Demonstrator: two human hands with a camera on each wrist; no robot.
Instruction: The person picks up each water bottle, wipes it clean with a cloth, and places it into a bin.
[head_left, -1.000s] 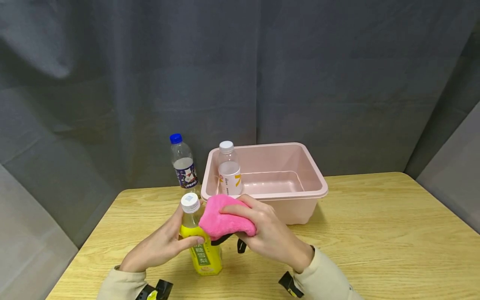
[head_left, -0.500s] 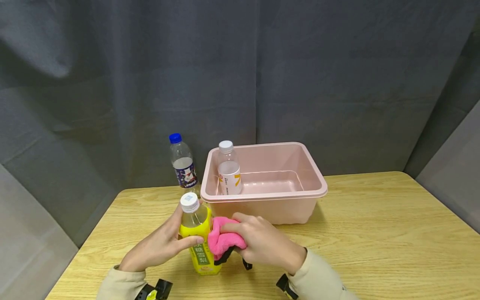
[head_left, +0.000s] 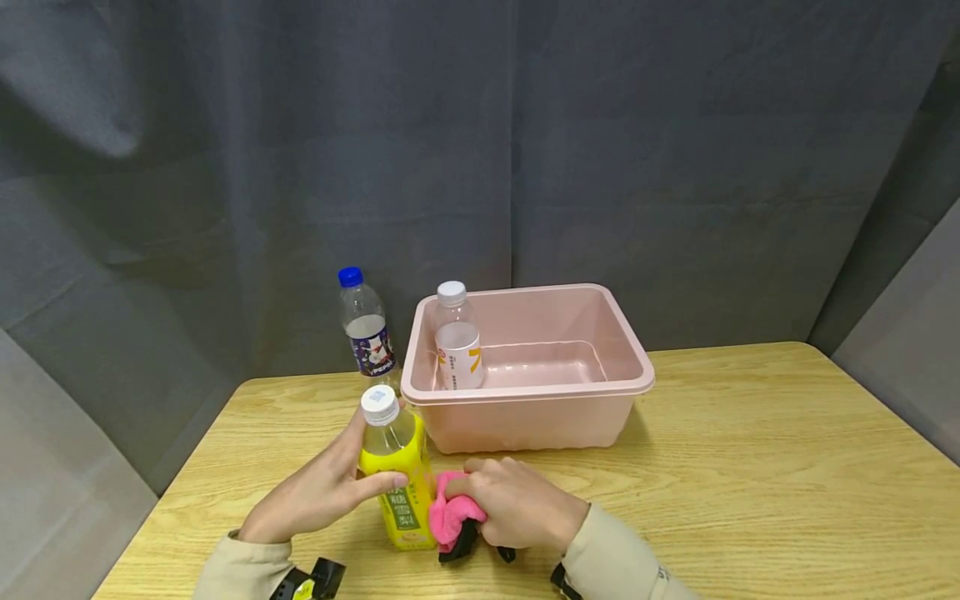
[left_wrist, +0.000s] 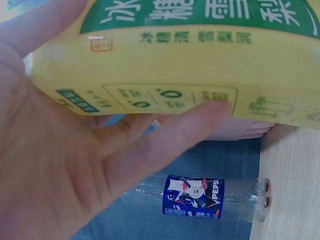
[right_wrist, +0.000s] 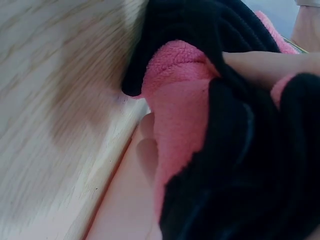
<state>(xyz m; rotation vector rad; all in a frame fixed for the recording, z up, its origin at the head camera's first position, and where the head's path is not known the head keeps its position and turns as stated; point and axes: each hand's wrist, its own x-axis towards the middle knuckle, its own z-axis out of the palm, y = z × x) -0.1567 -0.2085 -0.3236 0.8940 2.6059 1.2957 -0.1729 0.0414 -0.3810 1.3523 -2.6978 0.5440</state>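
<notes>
My left hand (head_left: 318, 487) grips a clear bottle with a yellow label and white cap (head_left: 408, 500), which stands upright on the table. In the left wrist view the thumb and fingers wrap round the bottle's yellow label (left_wrist: 165, 65). My right hand (head_left: 517, 504) holds a bunched pink and black cloth (head_left: 452, 512) low against the bottle's right side. Close up in the right wrist view, the cloth (right_wrist: 180, 115) shows pink plush and black parts, with fingers partly hidden behind it.
Behind the hands stands a pink plastic basin (head_left: 540, 421). A clear bottle with a white label (head_left: 459, 354) is inside it at the left. A Pepsi bottle with a blue cap (head_left: 371, 342) stands left of the basin. The wooden table (head_left: 750, 467) extends right.
My right hand has moved the cloth down along the bottle's right side, from near its neck to near its base. The left hand and the bottle have stayed in place.
</notes>
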